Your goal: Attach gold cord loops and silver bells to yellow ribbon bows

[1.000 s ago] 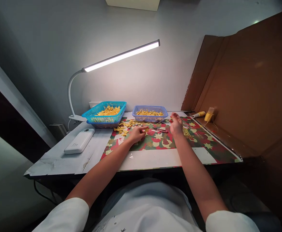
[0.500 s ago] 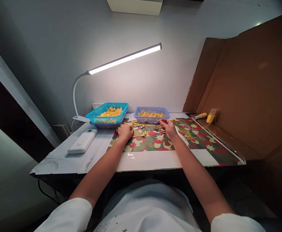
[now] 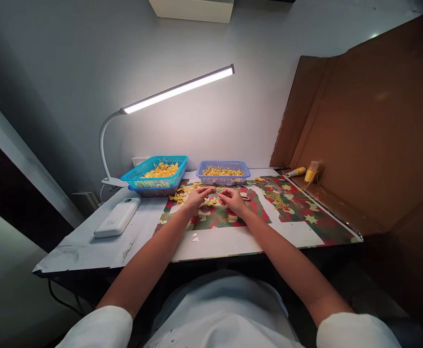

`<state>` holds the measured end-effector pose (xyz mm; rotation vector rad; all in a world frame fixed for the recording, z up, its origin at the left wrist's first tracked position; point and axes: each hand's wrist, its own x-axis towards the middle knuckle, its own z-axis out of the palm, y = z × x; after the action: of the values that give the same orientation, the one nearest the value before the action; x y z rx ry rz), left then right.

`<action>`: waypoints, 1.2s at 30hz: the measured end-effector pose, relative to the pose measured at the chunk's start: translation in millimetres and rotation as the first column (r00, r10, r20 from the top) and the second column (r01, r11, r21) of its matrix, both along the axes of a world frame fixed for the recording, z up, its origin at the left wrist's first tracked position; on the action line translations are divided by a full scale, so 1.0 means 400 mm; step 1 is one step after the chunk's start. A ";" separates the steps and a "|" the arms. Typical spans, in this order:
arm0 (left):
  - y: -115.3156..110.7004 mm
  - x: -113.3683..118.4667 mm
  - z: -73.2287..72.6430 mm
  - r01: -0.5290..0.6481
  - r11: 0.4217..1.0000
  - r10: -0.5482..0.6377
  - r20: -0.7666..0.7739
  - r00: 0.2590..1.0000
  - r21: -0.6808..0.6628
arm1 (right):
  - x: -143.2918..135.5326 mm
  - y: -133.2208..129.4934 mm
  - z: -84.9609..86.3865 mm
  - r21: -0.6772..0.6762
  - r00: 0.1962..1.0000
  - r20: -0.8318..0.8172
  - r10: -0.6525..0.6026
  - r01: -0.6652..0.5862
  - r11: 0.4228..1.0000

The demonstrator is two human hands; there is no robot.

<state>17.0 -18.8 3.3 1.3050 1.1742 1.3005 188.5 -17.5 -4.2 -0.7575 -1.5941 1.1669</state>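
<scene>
Over the patterned sheet, my left hand [image 3: 198, 197] is closed in a pinch, with a small shiny piece [image 3: 214, 190] at its fingertips; its exact kind is too small to tell. Just to the right, my right hand [image 3: 234, 200] is also pinched, fingertips close to those of the left. Whatever it holds is too small to name. Yellow leaf-like pieces [image 3: 182, 194] lie beside and beyond my left hand. A tool with a reddish handle [image 3: 246, 198] shows partly behind my right hand.
A teal basket [image 3: 132, 182] of yellow pieces sits on another basket at the back left. A purple basket [image 3: 223, 180] holds golden strands. Also here are a white power bank [image 3: 118, 218], a lit lamp [image 3: 178, 90], yellow strands [image 3: 278, 200], a yellow bottle [image 3: 311, 173] and a cardboard wall [image 3: 371, 121].
Both hands have come together over the middle of the sheet: the left moved right, the right moved left. The view has shifted slightly to the right.
</scene>
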 end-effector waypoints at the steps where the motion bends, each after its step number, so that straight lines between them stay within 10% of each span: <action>1: -0.002 0.003 0.000 0.007 1.000 -0.007 0.015 1.000 -0.017 | -0.001 0.000 -0.001 -0.001 1.000 -0.002 0.001 -0.001 1.000; 17: -0.018 0.018 0.007 0.020 0.998 -0.011 0.164 0.986 -0.053 | -0.006 -0.001 -0.009 -0.052 0.999 -0.043 -0.020 0.018 0.998; 27: -0.021 0.018 -0.001 0.097 0.993 -0.097 -0.003 0.995 0.067 | 0.003 -0.011 -0.003 0.036 0.997 0.071 -0.003 0.000 0.999; 32: -0.017 0.019 -0.004 0.078 0.976 -0.070 -0.050 0.996 0.203 | 0.012 -0.003 -0.001 0.263 0.964 0.087 -0.250 0.220 0.939; 36: -0.019 0.019 -0.005 0.075 0.952 -0.038 -0.130 0.991 0.295 | 0.012 0.004 -0.003 0.403 0.977 0.087 -0.196 0.145 0.904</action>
<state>24.7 -26.3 1.2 1.6474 1.0400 1.4120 193.4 -15.7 -5.5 -0.6951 -1.7563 0.6488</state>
